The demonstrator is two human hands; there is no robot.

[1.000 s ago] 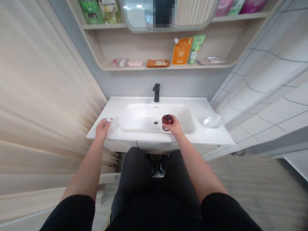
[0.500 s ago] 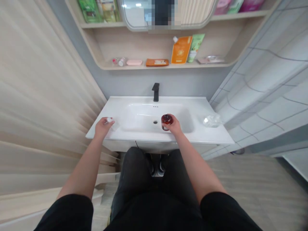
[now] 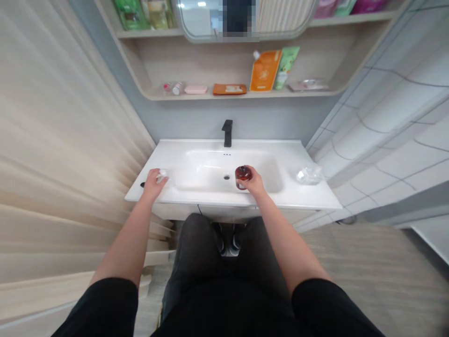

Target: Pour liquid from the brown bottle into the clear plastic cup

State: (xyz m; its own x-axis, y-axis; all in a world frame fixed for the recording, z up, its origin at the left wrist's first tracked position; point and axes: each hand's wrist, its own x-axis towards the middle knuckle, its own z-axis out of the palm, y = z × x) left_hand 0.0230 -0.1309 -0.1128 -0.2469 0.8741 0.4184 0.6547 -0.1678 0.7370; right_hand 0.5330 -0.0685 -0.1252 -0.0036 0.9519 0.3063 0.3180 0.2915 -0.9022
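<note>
at basin (image 3: 199,177), right fingers (image 3: 254,174) gripping amber bottle (image 3: 242,174), contents unclear; left fingers (image 3: 153,174) pinching small clear-white container (image 3: 162,173).

1. Before me, a long shelf (image 3: 196,61) carries, from left to right, a small pink-ended container (image 3: 167,87), a white-capped one (image 3: 177,88), a pink bar (image 3: 196,89) and a flat orange packet (image 3: 228,89).
2. Further right on it I see an upright orange pouch (image 3: 265,71), a green tube (image 3: 286,69) leaning just beside it, and a flat pale item (image 3: 308,86).
3. Above, I face a rounded mirror (image 3: 199,23), with a green pack (image 3: 131,14) up to its left.
4. A black faucet (image 3: 228,133) stands behind the basin (image 3: 199,175).
5. A pale curtain (image 3: 52,117) hangs to my left; a tiled wall (image 3: 393,126) rises to my right.
</note>
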